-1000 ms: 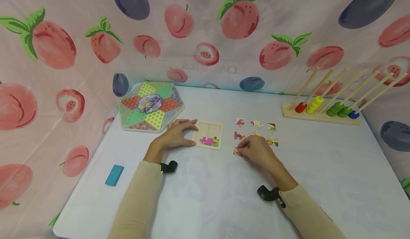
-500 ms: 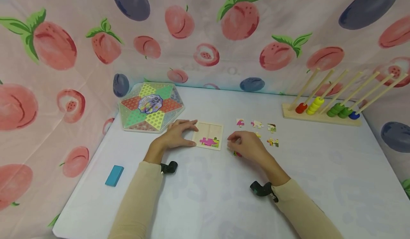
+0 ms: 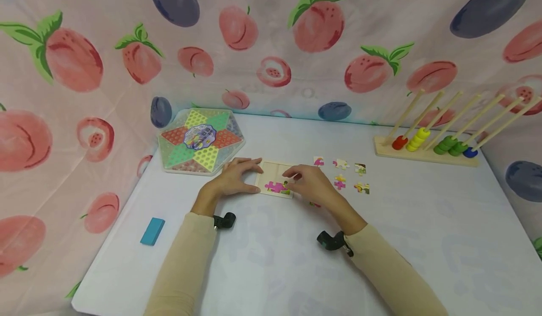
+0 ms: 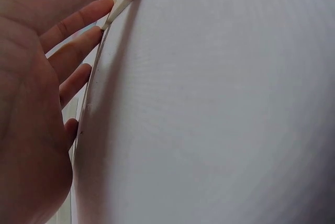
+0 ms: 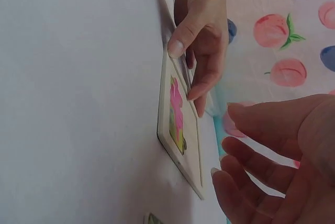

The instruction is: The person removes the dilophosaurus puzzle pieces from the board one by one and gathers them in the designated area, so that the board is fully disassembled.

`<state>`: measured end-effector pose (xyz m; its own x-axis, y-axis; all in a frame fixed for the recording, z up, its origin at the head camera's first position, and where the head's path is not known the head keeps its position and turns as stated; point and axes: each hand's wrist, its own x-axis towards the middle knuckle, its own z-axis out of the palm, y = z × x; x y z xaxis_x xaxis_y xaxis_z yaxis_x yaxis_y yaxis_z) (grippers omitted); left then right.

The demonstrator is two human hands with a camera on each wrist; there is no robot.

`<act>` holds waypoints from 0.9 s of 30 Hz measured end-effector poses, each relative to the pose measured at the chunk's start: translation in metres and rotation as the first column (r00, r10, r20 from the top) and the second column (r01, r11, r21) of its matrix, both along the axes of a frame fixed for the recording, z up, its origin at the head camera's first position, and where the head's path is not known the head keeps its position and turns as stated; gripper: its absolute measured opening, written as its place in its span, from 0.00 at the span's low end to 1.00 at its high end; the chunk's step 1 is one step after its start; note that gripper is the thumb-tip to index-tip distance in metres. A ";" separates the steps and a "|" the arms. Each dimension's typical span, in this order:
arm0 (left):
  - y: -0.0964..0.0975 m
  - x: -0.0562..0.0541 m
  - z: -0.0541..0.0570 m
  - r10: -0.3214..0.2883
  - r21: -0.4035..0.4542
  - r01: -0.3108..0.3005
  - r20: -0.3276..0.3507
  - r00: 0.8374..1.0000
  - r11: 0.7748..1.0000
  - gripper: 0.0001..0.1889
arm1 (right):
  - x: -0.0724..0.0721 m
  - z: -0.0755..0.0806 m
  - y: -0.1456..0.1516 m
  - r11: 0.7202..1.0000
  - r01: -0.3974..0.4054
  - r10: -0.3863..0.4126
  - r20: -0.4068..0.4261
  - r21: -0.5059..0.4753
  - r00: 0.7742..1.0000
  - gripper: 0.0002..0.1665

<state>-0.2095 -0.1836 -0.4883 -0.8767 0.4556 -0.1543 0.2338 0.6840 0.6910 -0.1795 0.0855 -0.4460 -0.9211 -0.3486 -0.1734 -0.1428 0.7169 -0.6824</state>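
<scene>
The square wooden puzzle tray [image 3: 268,168] lies flat on the table, with joined pink and green jigsaw pieces [image 3: 275,187] in its near part. My left hand [image 3: 232,177] holds the tray's left side, thumb at the near corner and fingers at the far one; the left wrist view shows that hand [image 4: 36,72] against the edge. Over the tray's right edge hovers my right hand [image 3: 311,184]. In the right wrist view its fingers [image 5: 251,166] are loosely bent and apart from the tray, with no piece visible between them. A loose piece [image 3: 314,204] lies partly under that hand.
Several loose jigsaw pieces [image 3: 340,182] lie right of the tray. A star-patterned board game [image 3: 201,142] is at the back left, a blue block [image 3: 152,231] at the front left. At the back right stands a wooden bead rack [image 3: 427,154] with upright pegs.
My right hand has moved left from the loose pieces to the tray's right edge, uncovering a pink and yellow piece. My left hand and the tray have stayed put.
</scene>
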 end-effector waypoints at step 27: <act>0.000 0.001 0.000 0.007 0.008 -0.007 0.004 1.000 1.000 0.26 | -0.011 -0.018 -0.035 0.984 -0.112 0.118 -0.032 0.138 0.993 0.17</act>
<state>-0.2088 -0.1838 -0.4887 -0.8795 0.4504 -0.1538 0.2264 0.6801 0.6973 -0.1903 0.0506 -0.4637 -0.8833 -0.4282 -0.1908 -0.2546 0.7799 -0.5719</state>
